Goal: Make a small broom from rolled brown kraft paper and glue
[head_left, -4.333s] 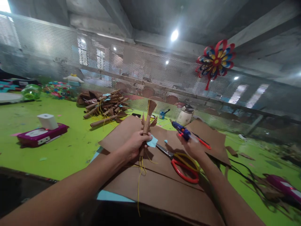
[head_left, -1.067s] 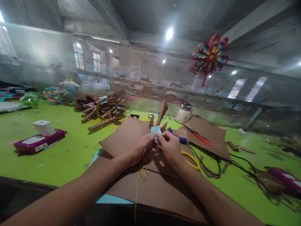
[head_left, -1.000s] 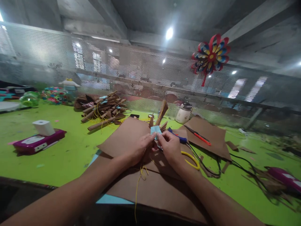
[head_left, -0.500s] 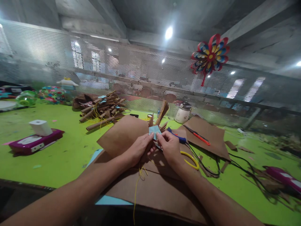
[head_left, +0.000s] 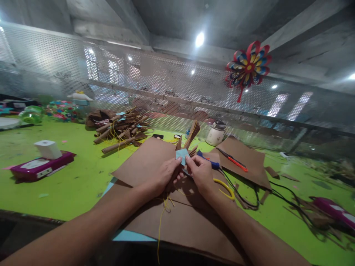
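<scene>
Both hands meet in the middle over brown paper sheets (head_left: 188,225). My left hand (head_left: 167,174) is closed round the lower part of a pleated brown paper piece (head_left: 193,133), whose folded ends fan out above the fingers. A small light blue paper piece (head_left: 181,153) lies against its front, with the left thumb pressing on it. My right hand (head_left: 201,171) pinches the blue paper's right lower edge between thumb and finger. Yellow string (head_left: 160,223) hangs below the left hand. Just right of the hands are a blue glue gun (head_left: 212,163) and a yellow handle loop (head_left: 226,188).
A tool with an orange handle (head_left: 237,163) lies on a brown sheet (head_left: 246,151) at right. Black cable (head_left: 256,192) runs across the green table (head_left: 80,184). Rolled brown paper pieces (head_left: 124,129) are heaped at back left. A lidded jar (head_left: 215,133) stands at the back.
The brown sheet left of my hands has settled lower, its left corner dropping slightly. My hands keep nearly the same place and hold on the papers.
</scene>
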The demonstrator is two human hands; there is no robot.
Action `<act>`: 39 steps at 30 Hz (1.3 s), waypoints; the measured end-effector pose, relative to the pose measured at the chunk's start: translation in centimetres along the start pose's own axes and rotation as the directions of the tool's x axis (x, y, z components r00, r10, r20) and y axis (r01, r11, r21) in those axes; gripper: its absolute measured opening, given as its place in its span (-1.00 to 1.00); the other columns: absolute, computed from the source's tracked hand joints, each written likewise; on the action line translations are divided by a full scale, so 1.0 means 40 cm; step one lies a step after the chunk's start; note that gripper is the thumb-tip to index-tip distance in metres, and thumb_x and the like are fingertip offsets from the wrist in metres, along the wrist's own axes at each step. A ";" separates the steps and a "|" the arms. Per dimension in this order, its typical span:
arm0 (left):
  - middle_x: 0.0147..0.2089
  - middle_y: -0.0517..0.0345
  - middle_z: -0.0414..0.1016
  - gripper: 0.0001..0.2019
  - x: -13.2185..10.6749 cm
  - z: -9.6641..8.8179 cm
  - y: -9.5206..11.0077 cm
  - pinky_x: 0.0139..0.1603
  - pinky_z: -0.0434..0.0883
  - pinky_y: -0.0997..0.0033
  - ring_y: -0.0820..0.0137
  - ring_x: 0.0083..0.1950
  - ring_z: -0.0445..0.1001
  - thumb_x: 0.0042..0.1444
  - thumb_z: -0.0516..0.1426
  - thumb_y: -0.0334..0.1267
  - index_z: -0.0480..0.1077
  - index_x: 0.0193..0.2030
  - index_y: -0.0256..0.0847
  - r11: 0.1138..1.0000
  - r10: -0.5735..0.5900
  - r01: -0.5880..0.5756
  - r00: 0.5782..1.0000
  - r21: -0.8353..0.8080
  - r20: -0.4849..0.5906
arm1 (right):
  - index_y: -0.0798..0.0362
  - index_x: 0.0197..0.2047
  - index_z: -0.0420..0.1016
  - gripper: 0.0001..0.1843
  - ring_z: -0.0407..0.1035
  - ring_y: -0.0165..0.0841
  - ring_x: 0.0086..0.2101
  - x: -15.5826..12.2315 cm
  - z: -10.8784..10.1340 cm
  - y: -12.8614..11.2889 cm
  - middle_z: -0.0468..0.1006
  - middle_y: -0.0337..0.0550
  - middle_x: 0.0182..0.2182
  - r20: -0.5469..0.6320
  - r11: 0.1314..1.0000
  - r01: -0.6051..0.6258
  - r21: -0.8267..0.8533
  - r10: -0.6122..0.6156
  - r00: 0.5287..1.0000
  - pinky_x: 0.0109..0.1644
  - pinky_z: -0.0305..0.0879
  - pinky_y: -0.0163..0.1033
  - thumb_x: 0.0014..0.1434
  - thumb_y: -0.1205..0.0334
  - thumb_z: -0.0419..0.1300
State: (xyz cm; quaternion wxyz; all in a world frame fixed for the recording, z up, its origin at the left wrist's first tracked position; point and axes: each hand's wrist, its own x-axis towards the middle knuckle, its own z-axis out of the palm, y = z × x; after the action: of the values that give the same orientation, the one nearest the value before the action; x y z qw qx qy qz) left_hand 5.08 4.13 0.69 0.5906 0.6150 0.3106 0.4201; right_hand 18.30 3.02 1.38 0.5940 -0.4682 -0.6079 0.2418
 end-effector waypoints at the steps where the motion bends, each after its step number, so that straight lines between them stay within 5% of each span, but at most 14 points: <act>1: -0.54 0.19 0.31 -0.55 0.000 0.001 0.002 -0.59 0.15 0.57 0.55 -0.56 0.22 0.06 -0.08 0.10 0.33 -0.39 -0.30 1.000 -0.012 0.012 1.000 0.007 -0.002 | 0.12 -0.64 0.26 -0.61 0.10 -0.52 -0.65 0.001 0.000 -0.001 0.25 -0.33 -0.72 -0.002 1.000 0.005 -0.011 -0.005 1.000 -0.55 0.05 -0.38 0.06 0.02 0.07; 10: -0.58 0.19 0.32 -0.58 -0.009 0.012 0.033 -0.63 0.14 0.57 0.54 -0.60 0.22 0.06 -0.07 0.07 0.30 -0.46 -0.29 0.997 -0.047 0.051 0.997 0.065 -0.059 | 0.11 -0.65 0.27 -0.60 0.10 -0.51 -0.63 0.002 0.000 -0.001 0.26 -0.33 -0.72 -0.014 0.994 0.036 -0.099 -0.038 0.999 -0.53 0.05 -0.38 0.05 0.02 0.07; 27: -0.56 0.17 0.32 -0.57 0.002 0.001 0.009 -0.64 0.16 0.60 0.56 -0.60 0.23 0.04 -0.05 0.10 0.30 -0.41 -0.30 0.996 -0.079 0.075 0.994 -0.053 -0.069 | 0.10 -0.69 0.20 -0.55 0.05 -0.52 -0.65 -0.004 0.006 -0.003 0.18 -0.34 -0.74 -0.087 0.990 0.053 -0.127 -0.064 0.994 -0.57 0.01 -0.39 0.04 -0.04 0.06; 39: -0.58 0.20 0.30 -0.58 -0.006 0.014 0.015 -0.62 0.17 0.58 0.55 -0.59 0.23 0.05 -0.06 0.09 0.28 -0.46 -0.28 0.999 -0.044 0.043 0.999 -0.029 -0.008 | 0.12 -0.77 0.22 -0.48 0.03 -0.53 -0.70 -0.003 0.006 -0.004 0.17 -0.32 -0.81 -0.032 0.986 -0.094 -0.134 0.090 0.995 -0.63 -0.06 -0.39 -0.03 -0.12 0.09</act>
State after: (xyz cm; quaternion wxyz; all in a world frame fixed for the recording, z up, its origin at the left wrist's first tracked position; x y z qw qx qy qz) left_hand 5.39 3.58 1.28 0.6071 0.5978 0.3203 0.4142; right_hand 18.03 2.90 1.41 0.5568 -0.5382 -0.5929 0.2208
